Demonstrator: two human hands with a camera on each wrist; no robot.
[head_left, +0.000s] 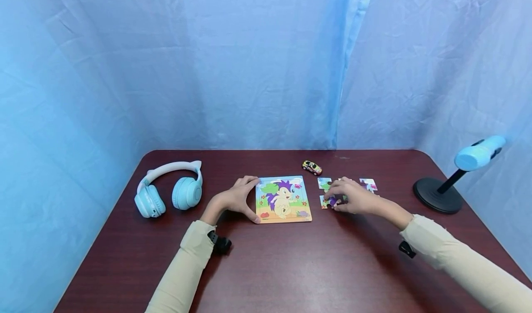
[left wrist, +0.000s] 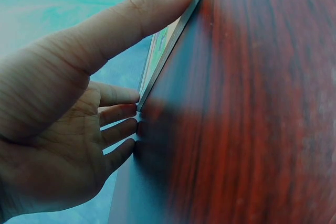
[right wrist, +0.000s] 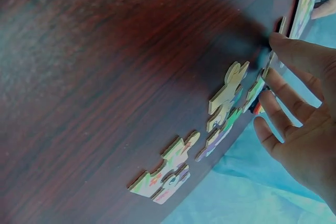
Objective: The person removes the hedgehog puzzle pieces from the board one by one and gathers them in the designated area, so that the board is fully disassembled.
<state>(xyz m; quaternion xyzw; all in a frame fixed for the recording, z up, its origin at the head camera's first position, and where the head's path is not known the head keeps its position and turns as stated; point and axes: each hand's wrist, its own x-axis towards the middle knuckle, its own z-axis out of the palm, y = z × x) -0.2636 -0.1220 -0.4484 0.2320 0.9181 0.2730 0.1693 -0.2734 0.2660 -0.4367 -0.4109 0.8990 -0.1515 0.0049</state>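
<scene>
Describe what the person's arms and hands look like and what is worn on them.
Both arms wear long, cream-beige fabric sleeves that end at the wrists. The left hand and the right hand are bare, with no gloves, and no rings or watch can be made out. A small black device, strapped on, sits under each wrist: the left wrist device and the right wrist device.

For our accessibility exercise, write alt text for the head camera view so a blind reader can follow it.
A person's left hand steadies a picture puzzle board on a dark red table while the right hand picks at loose puzzle pieces beside it. Blue headphones lie left, a toy car behind.
</scene>
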